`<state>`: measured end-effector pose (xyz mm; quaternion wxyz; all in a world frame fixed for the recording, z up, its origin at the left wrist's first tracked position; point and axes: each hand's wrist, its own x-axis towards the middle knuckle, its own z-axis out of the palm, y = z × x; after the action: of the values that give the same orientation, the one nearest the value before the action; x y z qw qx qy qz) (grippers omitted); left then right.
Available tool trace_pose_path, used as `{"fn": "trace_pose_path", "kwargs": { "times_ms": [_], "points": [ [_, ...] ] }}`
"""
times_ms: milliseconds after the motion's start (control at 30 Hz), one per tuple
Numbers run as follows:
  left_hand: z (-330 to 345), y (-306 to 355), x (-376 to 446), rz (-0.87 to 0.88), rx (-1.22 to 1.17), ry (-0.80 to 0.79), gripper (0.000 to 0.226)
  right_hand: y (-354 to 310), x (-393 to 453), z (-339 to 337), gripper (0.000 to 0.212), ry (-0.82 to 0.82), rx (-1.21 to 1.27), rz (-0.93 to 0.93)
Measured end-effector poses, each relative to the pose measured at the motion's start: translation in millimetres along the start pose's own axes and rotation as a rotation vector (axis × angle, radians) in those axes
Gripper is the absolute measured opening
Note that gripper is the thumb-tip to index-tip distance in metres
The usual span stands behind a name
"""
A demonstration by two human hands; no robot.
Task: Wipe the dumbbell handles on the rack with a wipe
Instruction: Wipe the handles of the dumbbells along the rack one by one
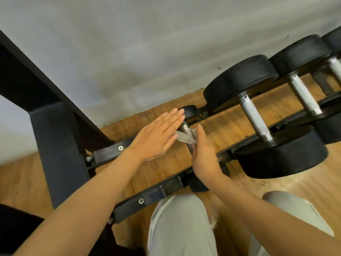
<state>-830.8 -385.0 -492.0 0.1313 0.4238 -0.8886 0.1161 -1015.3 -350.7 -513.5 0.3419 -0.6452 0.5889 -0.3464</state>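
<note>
I watched the small dumbbell's handle lying across the rack's two rails at the rack's left end, its long axis running from the near rail to the far one. The wipe was draped over the handle's middle. My right hand sat against it from the right, fingers straight and pressing the wipe. My left hand lay flat, fingers straight, just left of the handle, holding nothing. I judged the right hand nearer for a stroke along that axis.
</note>
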Motion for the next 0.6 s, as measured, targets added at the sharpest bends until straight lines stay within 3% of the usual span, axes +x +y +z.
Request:
{"fn": "trace_pose_path", "kwargs": {
  "times_ms": [67,233,300,467,600],
  "points": [
    [0.3,-1.2,0.5,0.007,-0.014,0.016,0.055,-12.3,-3.1,5.6,0.059,0.105,0.112,0.167],
    [3.2,-4.7,0.3,0.023,-0.061,0.078,0.052,-24.2,-9.3,9.2,0.036,0.195,-0.182,0.392],
    [6.7,0.6,-0.1,-0.016,-0.128,0.104,0.051,-26.9,-13.1,13.9,0.035,0.166,-0.285,0.392],
    [14.7,9.0,2.1,-0.106,-0.318,0.175,0.048,-36.4,-34.7,39.3,0.056,0.034,-0.429,0.325],
    [19.2,9.4,3.0,-0.125,-0.424,0.220,0.046,-40.3,-24.1,41.6,0.054,0.069,-0.414,0.259]
  ]
}}
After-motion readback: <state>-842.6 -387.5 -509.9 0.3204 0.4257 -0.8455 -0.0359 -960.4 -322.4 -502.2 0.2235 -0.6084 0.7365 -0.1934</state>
